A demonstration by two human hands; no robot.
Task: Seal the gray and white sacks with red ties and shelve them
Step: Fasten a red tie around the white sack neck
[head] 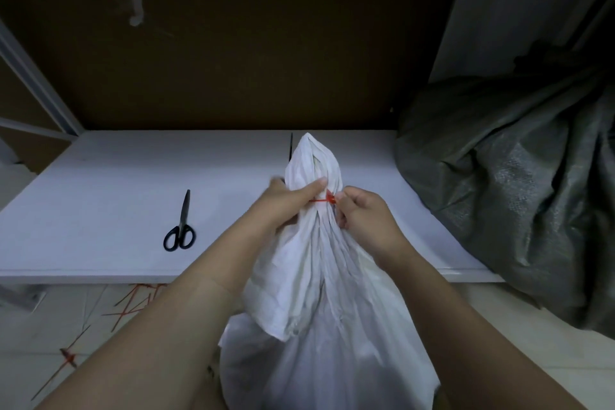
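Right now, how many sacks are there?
2. The white sack is in front, left hand gripping its neck, right hand pinching its red tie; the gray sack lies on the shelf's right end. More may be hidden.

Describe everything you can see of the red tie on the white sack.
The red tie is a thin, plastic-looking strap looped level round the gathered neck of the white sack, its small head toward the right. The left hand grips the neck over its left part; the right hand pinches at its head.

Single wide-angle view from my head, facing forward and down; white shelf (pixel 100 210) close below, brown back panel (pixel 233 43) straight ahead.
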